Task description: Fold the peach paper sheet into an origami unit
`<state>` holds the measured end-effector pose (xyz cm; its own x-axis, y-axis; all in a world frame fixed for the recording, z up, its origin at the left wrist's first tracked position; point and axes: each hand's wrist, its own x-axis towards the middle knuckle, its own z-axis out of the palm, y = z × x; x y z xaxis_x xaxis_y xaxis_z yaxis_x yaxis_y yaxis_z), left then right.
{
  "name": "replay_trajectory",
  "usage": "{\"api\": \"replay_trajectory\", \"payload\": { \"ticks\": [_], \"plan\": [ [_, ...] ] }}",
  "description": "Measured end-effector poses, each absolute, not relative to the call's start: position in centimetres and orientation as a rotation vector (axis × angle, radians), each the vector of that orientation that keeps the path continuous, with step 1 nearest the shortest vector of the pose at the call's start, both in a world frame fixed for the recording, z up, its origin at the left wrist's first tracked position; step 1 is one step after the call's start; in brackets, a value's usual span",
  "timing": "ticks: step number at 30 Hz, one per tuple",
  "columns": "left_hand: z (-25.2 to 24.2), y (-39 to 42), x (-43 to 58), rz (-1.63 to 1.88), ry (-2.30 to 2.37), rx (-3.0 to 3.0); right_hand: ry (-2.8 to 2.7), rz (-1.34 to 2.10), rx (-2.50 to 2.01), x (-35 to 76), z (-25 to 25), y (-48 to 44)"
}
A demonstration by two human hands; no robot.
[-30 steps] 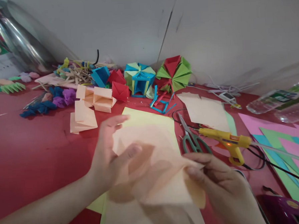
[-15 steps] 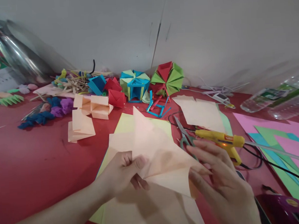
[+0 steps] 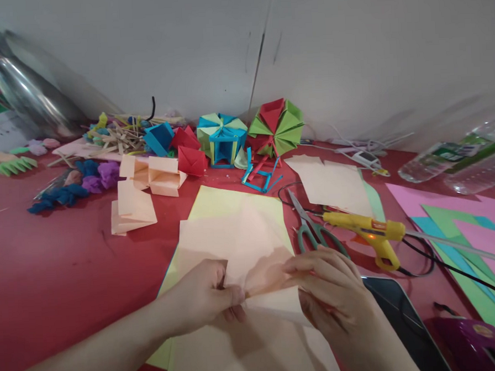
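Observation:
A peach sheet of paper [image 3: 274, 303], partly folded over, is held between my two hands above a stack of peach sheets [image 3: 206, 354]. My left hand [image 3: 215, 292] pinches its left side between thumb and fingers. On the right side, my right hand [image 3: 328, 292] grips the paper, its thumb below and fingers on top; the fingertips are partly hidden. Yellow paper [image 3: 235, 200] shows beneath the peach stack. Several folded peach paper pieces [image 3: 164, 176] sit beyond my left hand.
Scissors [image 3: 311, 226] and a yellow glue gun [image 3: 366, 229] with its lit light lie beyond my right hand. A dark phone-like slab [image 3: 404, 321] is beside it. Folded paper models [image 3: 224, 139] stand along the wall. Coloured sheets [image 3: 444, 230] and plastic bottles [image 3: 445, 161] are at right.
My right hand has moved left and slightly down, bringing its side of the paper closer to my left hand. The raised paper point has lowered. The scissor handles and dark slab are now uncovered.

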<state>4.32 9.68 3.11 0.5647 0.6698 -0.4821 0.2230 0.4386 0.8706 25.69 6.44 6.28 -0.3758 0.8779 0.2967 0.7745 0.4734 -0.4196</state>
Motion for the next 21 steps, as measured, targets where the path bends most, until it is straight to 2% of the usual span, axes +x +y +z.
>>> {"api": "replay_trajectory", "payload": {
  "ticks": [9, 21],
  "plan": [
    [3.2, 10.7, 3.4, 0.251, 0.844, 0.855, -2.222, 0.381, -1.255, 26.6, 6.4, 6.3],
    [3.3, 10.0, 4.3, 0.264, 0.886, 1.045, -2.223, 0.294, -1.316, 25.3, 6.4, 6.4]
  ]
}}
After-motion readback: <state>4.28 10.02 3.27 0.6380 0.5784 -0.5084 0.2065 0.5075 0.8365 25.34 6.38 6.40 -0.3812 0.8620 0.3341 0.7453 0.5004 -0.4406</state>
